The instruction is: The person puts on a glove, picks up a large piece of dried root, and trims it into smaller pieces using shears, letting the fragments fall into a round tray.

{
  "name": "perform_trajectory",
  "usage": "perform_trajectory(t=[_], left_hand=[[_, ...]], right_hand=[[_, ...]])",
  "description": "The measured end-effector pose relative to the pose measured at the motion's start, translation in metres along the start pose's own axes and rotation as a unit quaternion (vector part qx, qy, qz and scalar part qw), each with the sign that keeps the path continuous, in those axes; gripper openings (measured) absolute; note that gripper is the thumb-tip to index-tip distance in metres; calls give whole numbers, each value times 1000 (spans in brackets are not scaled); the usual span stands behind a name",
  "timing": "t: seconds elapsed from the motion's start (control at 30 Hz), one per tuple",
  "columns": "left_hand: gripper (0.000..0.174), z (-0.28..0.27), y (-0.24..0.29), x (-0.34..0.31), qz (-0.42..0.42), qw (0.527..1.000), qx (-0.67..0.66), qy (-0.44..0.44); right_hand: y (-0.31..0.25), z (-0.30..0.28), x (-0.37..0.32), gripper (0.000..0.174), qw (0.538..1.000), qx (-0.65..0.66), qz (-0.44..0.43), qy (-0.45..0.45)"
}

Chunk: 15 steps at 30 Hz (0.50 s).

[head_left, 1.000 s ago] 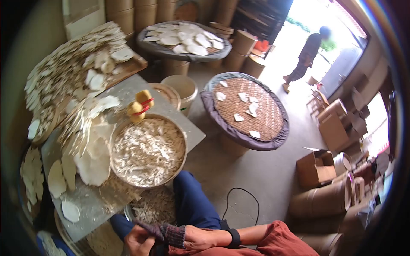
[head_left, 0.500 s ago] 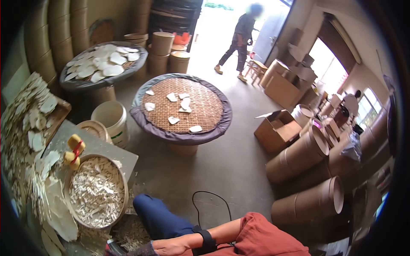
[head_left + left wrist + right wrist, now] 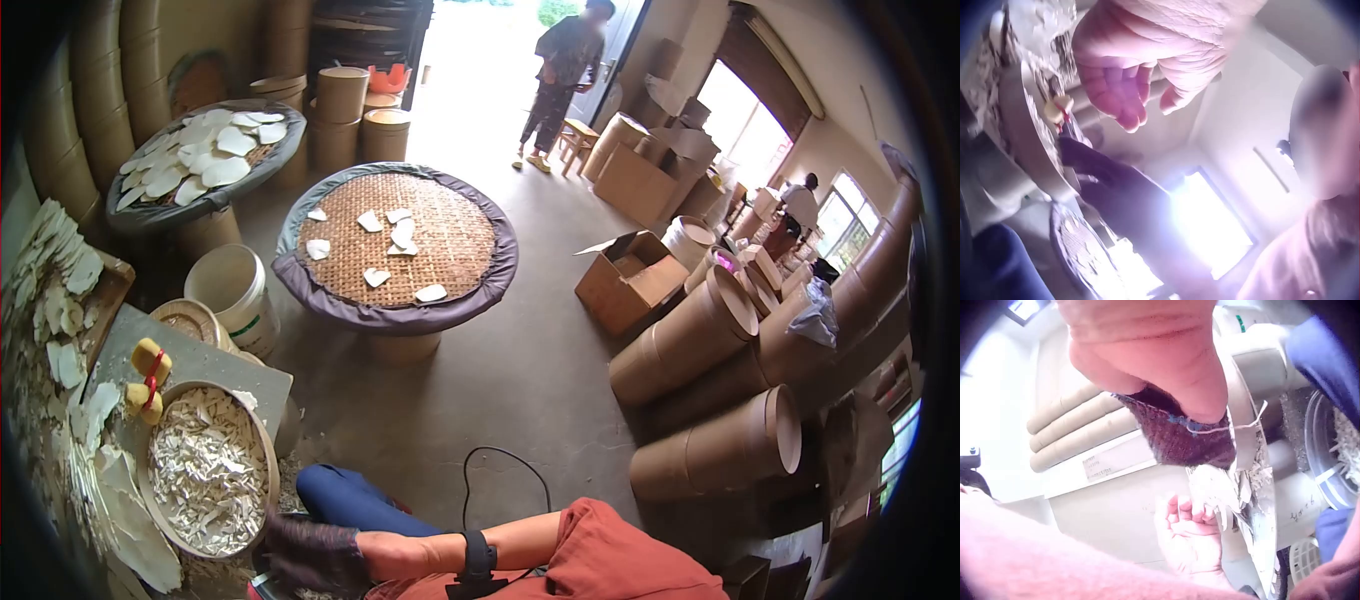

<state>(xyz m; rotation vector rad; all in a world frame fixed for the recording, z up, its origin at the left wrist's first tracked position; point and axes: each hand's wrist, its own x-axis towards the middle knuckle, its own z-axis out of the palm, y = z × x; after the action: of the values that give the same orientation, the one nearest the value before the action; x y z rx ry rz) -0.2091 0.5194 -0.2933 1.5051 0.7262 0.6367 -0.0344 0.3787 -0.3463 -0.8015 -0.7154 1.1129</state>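
My right hand (image 3: pixel 318 555) wears a dark knitted glove (image 3: pixel 1179 434), which ends at the base of the hand with a loose pale thread at its cuff. Blurred in the head view, it is close to the round tub (image 3: pixel 272 455) of white shredded pieces. In the left wrist view the gloved fingers (image 3: pixel 1085 156) look extended, with nothing in them. My left hand (image 3: pixel 1147 53) is bare and apart from the glove, its fingers loosely curled and holding nothing. The head view does not show it.
The tub stands on a grey table (image 3: pixel 235 372) beside a yellow bundle with a red band (image 3: pixel 148 380) and heaped white slices (image 3: pixel 60 270). Ahead is a round woven tray (image 3: pixel 440 225) with several white pieces. Cardboard drums (image 3: pixel 700 455) lie at right; a person (image 3: pixel 560 80) stands by the doorway.
The head view has swung right, shifting the table and tub leftward. My left hand, at the glove a second ago, has left the head view. The person by the doorway has turned.
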Motion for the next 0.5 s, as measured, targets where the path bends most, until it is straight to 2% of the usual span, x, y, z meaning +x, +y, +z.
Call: perform_trajectory(t=[0.07,0.1,0.13,0.17,0.23,0.27,0.3,0.37,0.4,0.43,0.47,0.5], left_hand=[[28,28,2,-16,2,993,-45,-107],[37,41,-2,-24,-33,990,-11,-135],[41,52,-1,-20,74,969,180,-153],[38,65,11,-12,192,929,289,-129],[23,62,1,-10,100,952,278,-79],[20,59,1,-7,128,944,297,-72],[17,54,0,-6,153,934,316,-70],[12,43,-12,-12,88,952,285,-69],[11,39,-5,-11,51,958,263,-100],[11,34,-2,-14,-10,984,138,-109],[10,29,0,-17,-67,991,8,-119],[10,25,4,-21,-119,977,-124,-128]], right_hand=[[15,1,2,42,999,11,-27,44],[23,4,2,42,997,16,-39,68],[30,8,1,42,995,21,-43,82],[36,13,0,42,994,25,-42,93],[38,17,-3,42,997,33,-4,65],[39,18,-5,43,998,36,15,51],[42,22,-5,40,993,93,26,63],[48,27,-7,34,995,42,62,61],[41,34,-4,32,993,49,86,72],[44,31,-2,34,984,113,125,54],[43,30,1,35,994,28,97,39],[37,33,7,36,996,-56,65,25]])
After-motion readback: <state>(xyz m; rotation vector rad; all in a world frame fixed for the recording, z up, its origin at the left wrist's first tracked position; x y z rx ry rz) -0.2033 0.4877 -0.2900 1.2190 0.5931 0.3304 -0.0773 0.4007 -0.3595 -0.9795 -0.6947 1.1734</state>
